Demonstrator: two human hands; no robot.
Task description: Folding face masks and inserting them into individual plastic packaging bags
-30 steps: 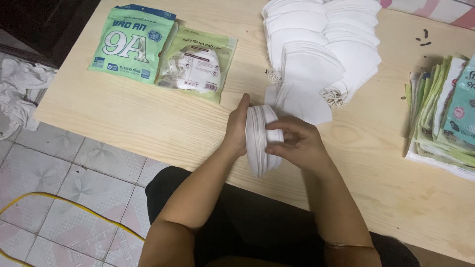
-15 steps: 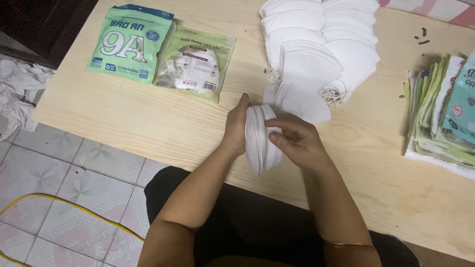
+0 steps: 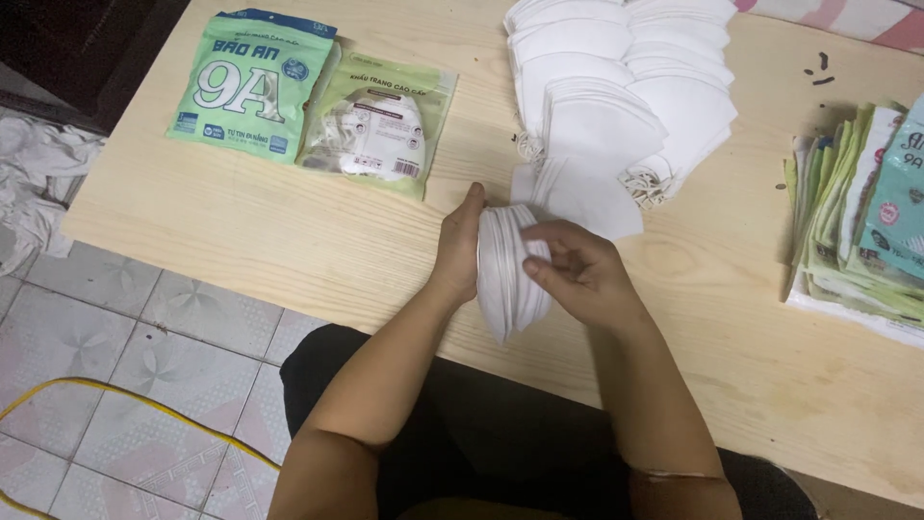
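Observation:
Both hands hold a small stack of white folded face masks upright on edge above the near side of a pale wooden table. My left hand presses flat against the stack's left face. My right hand grips the stack from the right, thumb and fingers curled over its edge. Just behind the hands lies a large heap of loose white masks, fanned out in overlapping rows.
Two green sealed mask packets lie at the table's far left, one opaque and one with a clear window. A pile of flat empty packets sits at the right edge. White cloth and a yellow cord lie on the tiled floor.
The stack stays between both hands in nearly the same spot. My right fingers have shifted slightly along the stack's edge.

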